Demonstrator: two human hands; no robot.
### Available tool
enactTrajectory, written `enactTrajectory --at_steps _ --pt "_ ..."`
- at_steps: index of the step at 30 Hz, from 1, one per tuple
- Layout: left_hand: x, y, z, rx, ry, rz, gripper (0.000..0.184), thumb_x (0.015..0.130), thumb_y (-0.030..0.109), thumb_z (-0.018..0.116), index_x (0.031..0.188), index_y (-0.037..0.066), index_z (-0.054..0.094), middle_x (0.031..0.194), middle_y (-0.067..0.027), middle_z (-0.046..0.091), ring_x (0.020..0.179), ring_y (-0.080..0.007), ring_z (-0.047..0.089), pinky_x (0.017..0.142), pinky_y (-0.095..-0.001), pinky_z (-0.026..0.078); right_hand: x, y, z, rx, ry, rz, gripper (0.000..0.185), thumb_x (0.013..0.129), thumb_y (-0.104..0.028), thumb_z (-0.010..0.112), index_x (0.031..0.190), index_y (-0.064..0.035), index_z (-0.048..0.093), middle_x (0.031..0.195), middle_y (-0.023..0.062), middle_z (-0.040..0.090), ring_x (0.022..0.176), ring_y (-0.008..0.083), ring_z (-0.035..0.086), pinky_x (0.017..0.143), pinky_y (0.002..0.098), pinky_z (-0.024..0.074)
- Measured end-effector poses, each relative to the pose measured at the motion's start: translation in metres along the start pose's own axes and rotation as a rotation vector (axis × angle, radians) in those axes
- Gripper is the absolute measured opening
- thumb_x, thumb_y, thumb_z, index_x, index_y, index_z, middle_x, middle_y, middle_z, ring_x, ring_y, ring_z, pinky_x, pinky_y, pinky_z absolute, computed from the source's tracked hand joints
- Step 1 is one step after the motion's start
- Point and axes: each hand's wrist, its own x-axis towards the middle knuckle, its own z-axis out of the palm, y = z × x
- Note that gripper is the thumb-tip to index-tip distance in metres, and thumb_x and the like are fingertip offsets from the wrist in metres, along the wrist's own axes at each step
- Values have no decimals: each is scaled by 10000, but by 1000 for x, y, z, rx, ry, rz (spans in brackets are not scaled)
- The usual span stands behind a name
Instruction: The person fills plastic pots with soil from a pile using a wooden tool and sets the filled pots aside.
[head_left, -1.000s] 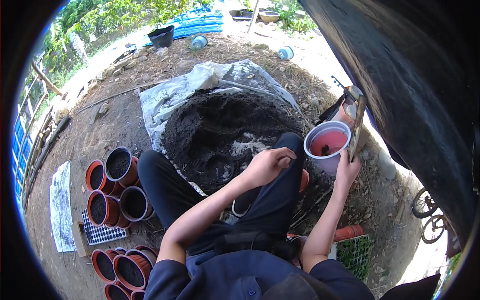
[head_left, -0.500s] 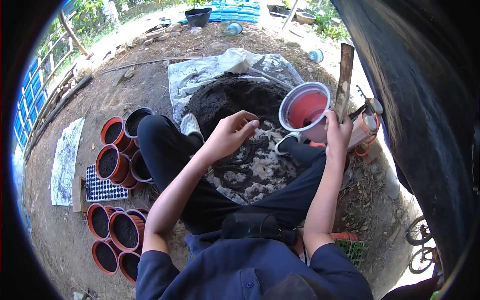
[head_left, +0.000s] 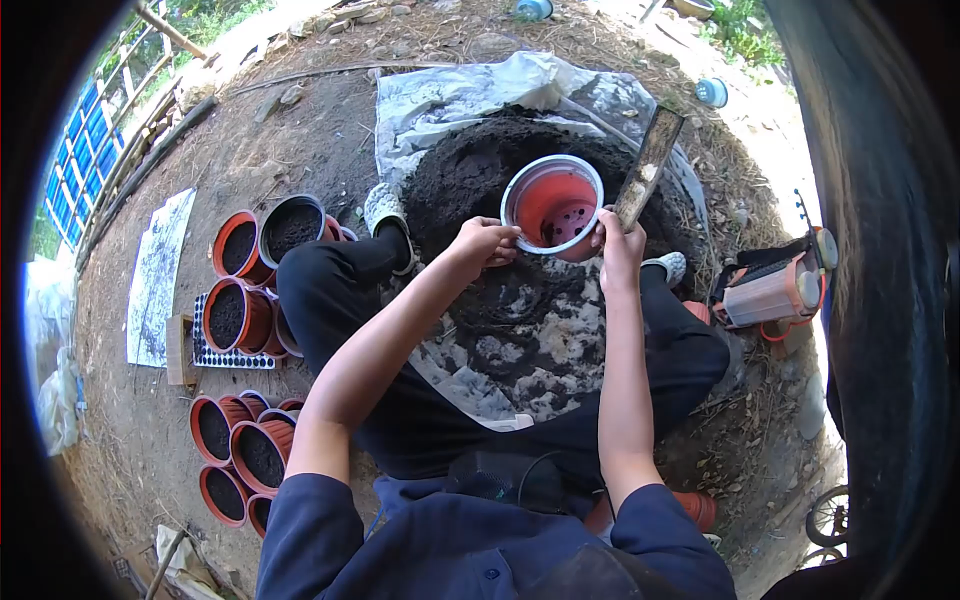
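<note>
A reddish plant pot (head_left: 548, 192) with a pale rim is held up over the soil, its mouth tilted toward me and drainage holes showing in its bottom. My left hand (head_left: 484, 243) is closed on the left side of its rim. On the opposite side, my right hand (head_left: 621, 248) grips the pot's edge together with a split bamboo piece (head_left: 650, 165), which points up and away to the right. Dark soil (head_left: 460, 170) is heaped behind the pot on a white sheet (head_left: 405, 95), between my legs.
Several soil-filled pots (head_left: 228, 312) cluster at my left, beside a seedling tray (head_left: 235, 358) and a wooden block (head_left: 181, 350). A pale sheet (head_left: 160, 280) lies farther left. An orange-and-clear container (head_left: 770, 295) stands at right, near a dark hanging sheet (head_left: 870, 300).
The pot and bamboo piece have come left toward the middle. My left hand, earlier off the pot, now grips its rim. The view has shifted.
</note>
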Motion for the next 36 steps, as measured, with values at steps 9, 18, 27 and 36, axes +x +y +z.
enactTrajectory --at_steps 9,18,27,36 --pt "110 -26 -56 158 300 1 259 844 156 702 1003 28 543 758 -44 645 613 -158 670 577 -309 561 35 207 -47 135 249 794 123 935 -172 602 862 -83 561 683 14 578 512 103 517 439 258 407" --pt "185 -28 -117 374 697 26 148 853 139 735 809 22 655 741 -71 688 579 -136 667 498 -273 512 -26 322 -34 -149 503 897 232 1064 -273 387 1061 -41 385 740 128 642 502 195 593 439 310 496" --pt "187 -26 -123 66 534 -105 122 862 102 727 853 22 635 746 -67 694 562 -140 674 449 -247 426 54 330 2 -559 227 411 200 1036 -222 433 1028 -23 421 694 133 643 505 239 648 467 353 525" --pt "178 -39 -133 77 343 -76 303 844 174 775 967 52 527 815 -78 700 703 -173 711 638 -311 560 101 303 36 -1185 -401 77 209 992 -202 499 1067 -23 422 852 304 659 807 497 642 689 574 496"
